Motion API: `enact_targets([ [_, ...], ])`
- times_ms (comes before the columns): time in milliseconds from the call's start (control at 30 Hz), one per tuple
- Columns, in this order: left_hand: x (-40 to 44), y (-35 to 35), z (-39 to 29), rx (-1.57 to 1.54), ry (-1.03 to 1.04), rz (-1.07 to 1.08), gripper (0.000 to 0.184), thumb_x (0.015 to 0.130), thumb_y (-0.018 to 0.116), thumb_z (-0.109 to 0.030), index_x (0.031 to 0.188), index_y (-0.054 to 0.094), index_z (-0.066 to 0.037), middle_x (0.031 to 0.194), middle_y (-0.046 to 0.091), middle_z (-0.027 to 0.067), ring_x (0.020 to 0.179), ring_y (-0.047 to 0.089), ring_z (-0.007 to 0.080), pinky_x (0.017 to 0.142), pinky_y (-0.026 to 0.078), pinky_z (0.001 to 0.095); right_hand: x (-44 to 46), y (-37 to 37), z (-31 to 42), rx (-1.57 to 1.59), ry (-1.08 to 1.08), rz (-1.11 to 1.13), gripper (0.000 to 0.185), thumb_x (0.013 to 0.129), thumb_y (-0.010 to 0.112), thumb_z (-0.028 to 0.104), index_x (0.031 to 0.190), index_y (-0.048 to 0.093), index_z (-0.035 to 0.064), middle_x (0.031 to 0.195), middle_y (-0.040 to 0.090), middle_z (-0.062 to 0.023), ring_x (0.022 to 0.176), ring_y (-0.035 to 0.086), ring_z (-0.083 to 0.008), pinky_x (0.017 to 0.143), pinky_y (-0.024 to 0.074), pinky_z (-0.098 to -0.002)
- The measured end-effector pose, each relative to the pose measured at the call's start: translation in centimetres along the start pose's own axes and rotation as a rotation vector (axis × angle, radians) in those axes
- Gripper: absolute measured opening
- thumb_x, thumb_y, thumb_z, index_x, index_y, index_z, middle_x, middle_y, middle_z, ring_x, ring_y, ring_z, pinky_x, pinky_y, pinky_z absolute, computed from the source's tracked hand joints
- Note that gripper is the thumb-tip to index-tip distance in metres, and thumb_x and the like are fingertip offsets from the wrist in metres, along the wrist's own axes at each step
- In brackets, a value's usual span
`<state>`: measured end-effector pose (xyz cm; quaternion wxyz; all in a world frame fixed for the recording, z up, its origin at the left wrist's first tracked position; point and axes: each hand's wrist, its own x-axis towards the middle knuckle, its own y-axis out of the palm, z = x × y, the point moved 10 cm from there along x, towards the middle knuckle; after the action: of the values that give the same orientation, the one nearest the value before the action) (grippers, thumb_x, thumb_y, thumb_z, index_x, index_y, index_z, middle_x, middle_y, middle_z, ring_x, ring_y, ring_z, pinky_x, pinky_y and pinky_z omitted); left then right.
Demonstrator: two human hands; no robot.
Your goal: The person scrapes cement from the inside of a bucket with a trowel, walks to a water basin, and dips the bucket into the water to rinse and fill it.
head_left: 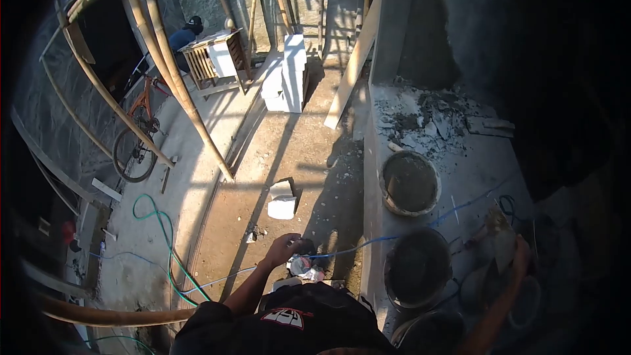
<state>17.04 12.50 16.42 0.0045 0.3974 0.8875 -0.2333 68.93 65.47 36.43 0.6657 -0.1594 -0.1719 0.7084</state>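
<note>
My left hand (282,250) hangs over the dirt ground in front of my body, its fingers bent near a dark object whose nature I cannot make out. A blue hose (348,250) runs beside it. On the right, my right hand (522,255) is closed on the edge of a flat, pale board (499,236) smeared with mortar. Left of that board stand a round bucket of grey mortar (411,183) with a tool in it and a dark round tub (419,267).
Mortar rubble (430,125) lies on the raised concrete floor. White blocks (286,82) are stacked ahead. A green hose (172,243), bamboo poles (177,82) and a bicycle (139,135) are at left. A person (183,38) is behind a slatted wooden stand (213,59).
</note>
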Motion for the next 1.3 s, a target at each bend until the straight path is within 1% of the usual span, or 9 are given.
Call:
enact_targets([
  [333, -9.6, -4.4, 14.3, 0.089, -0.346, -0.215, 0.044, 0.084, 0.059, -0.035, 0.108, 0.062, 0.001, 0.102, 0.065, 0.0177, 0.097, 0.062, 0.0284, 0.087, 0.046, 0.0365, 9.2, 11.3, -13.2, 0.495, 0.344, -0.043, 0.052, 0.083, 0.059, 0.040, 0.110, 0.058, -0.0039, 0.099, 0.061, -0.0143, 0.098, 0.056, -0.0264, 0.077, 0.0476, -0.0392],
  [400, -11.8, -4.4, 19.1, 0.082, -0.385, -0.215, 0.042, 0.083, 0.059, -0.035, 0.106, 0.063, 0.001, 0.097, 0.066, 0.0158, 0.091, 0.063, 0.0270, 0.081, 0.048, 0.0357, 8.7, 9.0, -11.9, -0.124, 0.236, -0.238, 0.064, 0.078, 0.061, 0.049, 0.113, 0.054, -0.0041, 0.109, 0.055, -0.0226, 0.105, 0.053, -0.0346, 0.079, 0.0490, -0.0425],
  [500, -15.6, -3.7, 22.3, -0.022, -0.606, -0.224, 0.038, 0.083, 0.059, -0.032, 0.105, 0.064, -0.001, 0.092, 0.066, 0.0103, 0.080, 0.063, 0.0224, 0.070, 0.050, 0.0340, 7.4, 8.3, -13.3, -0.393, 0.387, -0.392, 0.081, 0.073, 0.063, 0.058, 0.123, 0.045, -0.0035, 0.121, 0.043, -0.0316, 0.109, 0.048, -0.0445, 0.085, 0.0486, -0.0455],
  [533, -17.7, -3.1, 23.5, -0.120, -0.787, -0.232, 0.035, 0.084, 0.059, -0.030, 0.107, 0.063, -0.003, 0.092, 0.065, 0.0067, 0.075, 0.062, 0.0191, 0.066, 0.050, 0.0332, 7.1, 8.6, -13.2, -0.393, 0.386, -0.387, 0.081, 0.073, 0.063, 0.058, 0.123, 0.045, -0.0035, 0.121, 0.043, -0.0316, 0.109, 0.048, -0.0445, 0.085, 0.0486, -0.0455],
  [733, -23.1, -0.9, 29.1, -0.296, -1.043, -0.247, 0.027, 0.086, 0.057, -0.028, 0.100, 0.062, -0.006, 0.086, 0.062, 0.0045, 0.070, 0.058, 0.0157, 0.058, 0.046, 0.0330, 4.8, 8.5, -15.7, -0.535, 0.544, -0.438, 0.088, 0.071, 0.066, 0.057, 0.129, 0.035, -0.0016, 0.123, 0.036, -0.0335, 0.111, 0.048, -0.0460, 0.089, 0.0464, -0.0504],
  [867, -22.5, -1.1, 29.5, -0.390, -1.011, -0.324, 0.024, 0.083, 0.059, -0.027, 0.091, 0.063, -0.005, 0.070, 0.060, 0.0075, 0.055, 0.056, 0.0175, 0.046, 0.044, 0.0310, 7.1, 10.2, -20.1, -0.834, 0.408, -0.230, 0.074, 0.076, 0.063, 0.046, 0.129, 0.036, 0.0027, 0.125, 0.038, -0.0278, 0.112, 0.048, -0.0434, 0.089, 0.0456, -0.0523],
  [933, -21.2, -1.1, 29.5, -0.386, -1.001, -0.274, 0.027, 0.085, 0.058, -0.029, 0.100, 0.061, -0.007, 0.078, 0.060, 0.0045, 0.062, 0.055, 0.0156, 0.053, 0.045, 0.0317, 6.8, 11.4, -18.1, -1.018, 0.318, -0.136, 0.069, 0.078, 0.062, 0.042, 0.129, 0.037, 0.0044, 0.125, 0.038, -0.0256, 0.112, 0.049, -0.0426, 0.090, 0.0451, -0.0523],
  [1100, -18.0, -1.8, 27.9, -0.340, -0.886, -0.243, 0.032, 0.086, 0.057, -0.034, 0.109, 0.058, -0.012, 0.087, 0.060, 0.0005, 0.070, 0.056, 0.0134, 0.061, 0.045, 0.0328, 0.6, 11.1, -11.8, -0.690, 0.442, -0.289, 0.065, 0.079, 0.061, 0.042, 0.129, 0.039, 0.0083, 0.125, 0.041, -0.0228, 0.112, 0.049, -0.0412, 0.094, 0.0429, -0.0502],
  [1300, -17.9, -2.2, 26.4, -0.322, -0.865, -0.292, 0.037, 0.083, 0.058, -0.035, 0.106, 0.061, -0.007, 0.090, 0.062, 0.0039, 0.073, 0.059, 0.0166, 0.058, 0.047, 0.0336, 2.2, 11.2, -16.6, -0.761, 0.496, -0.266, 0.068, 0.080, 0.058, 0.045, 0.134, 0.036, 0.0098, 0.127, 0.040, -0.0258, 0.118, 0.043, -0.0415, 0.095, 0.0391, -0.0535],
])
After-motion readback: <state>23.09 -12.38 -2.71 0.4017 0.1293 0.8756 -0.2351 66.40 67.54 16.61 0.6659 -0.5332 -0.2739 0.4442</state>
